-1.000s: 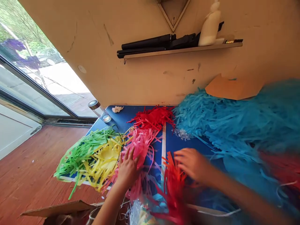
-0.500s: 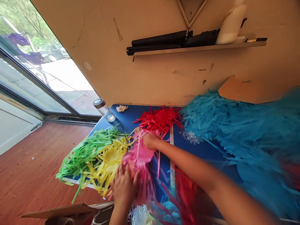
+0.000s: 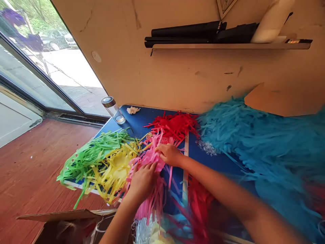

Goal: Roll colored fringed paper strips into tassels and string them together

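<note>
Pink fringed tissue paper lies across the middle of the blue table, its strips hanging toward me. My right hand has its fingers curled closed on the paper's upper middle part. Just below and to the left, my left hand rests on the same pink paper, fingers apart and stretched forward; the thumb is hard to see. Yellow fringed paper sits directly left of my left hand, with green fringed paper beyond it. Red fringed paper lies behind my hands.
A large blue fringed mass fills the right of the blue table. A glass bottle and crumpled white tissue stand near the back left. In front are an open cardboard box, silvery strands and red strips.
My left hand has moved up and forward along the pink paper, closer to my right hand. The pink paper is more bunched between them. The view has shifted slightly.
</note>
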### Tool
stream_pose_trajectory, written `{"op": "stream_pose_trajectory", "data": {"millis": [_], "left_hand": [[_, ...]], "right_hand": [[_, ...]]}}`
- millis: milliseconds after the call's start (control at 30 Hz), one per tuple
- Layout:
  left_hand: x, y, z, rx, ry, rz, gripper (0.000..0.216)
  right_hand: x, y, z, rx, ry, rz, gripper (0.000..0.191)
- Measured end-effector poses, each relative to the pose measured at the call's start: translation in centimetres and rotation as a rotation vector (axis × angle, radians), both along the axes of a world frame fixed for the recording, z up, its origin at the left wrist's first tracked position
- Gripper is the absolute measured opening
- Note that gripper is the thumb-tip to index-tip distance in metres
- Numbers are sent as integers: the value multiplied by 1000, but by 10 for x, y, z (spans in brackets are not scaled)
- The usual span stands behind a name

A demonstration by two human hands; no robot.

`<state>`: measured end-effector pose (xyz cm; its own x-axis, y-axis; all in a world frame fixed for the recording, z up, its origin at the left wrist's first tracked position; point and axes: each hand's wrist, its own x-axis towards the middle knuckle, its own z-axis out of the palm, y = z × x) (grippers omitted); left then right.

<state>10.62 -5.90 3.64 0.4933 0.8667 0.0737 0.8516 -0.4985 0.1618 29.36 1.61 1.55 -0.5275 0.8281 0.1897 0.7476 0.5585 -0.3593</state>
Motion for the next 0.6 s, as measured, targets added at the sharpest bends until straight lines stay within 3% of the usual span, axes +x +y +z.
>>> {"op": "stream_pose_trajectory", "data": {"millis": [167, 267, 400, 467, 600], "left_hand": [[-27, -16, -17, -28, 156, 223, 41], [-31, -29, -28, -50, 160, 244, 52], [-21, -34, -33, -66, 182, 234, 55], [-17, -31, -30, -58, 183, 243, 52], [-16, -26, -26, -41, 178, 240, 47]], "right_hand": [[31, -7, -21, -9, -44, -26, 25], [42, -6, -26, 17, -34, -142, 27], [38, -10, -17, 83, 3, -300, 33], [32, -17, -12, 161, 39, -224, 32], [23, -33, -13, 252, 25, 148, 29]]}}
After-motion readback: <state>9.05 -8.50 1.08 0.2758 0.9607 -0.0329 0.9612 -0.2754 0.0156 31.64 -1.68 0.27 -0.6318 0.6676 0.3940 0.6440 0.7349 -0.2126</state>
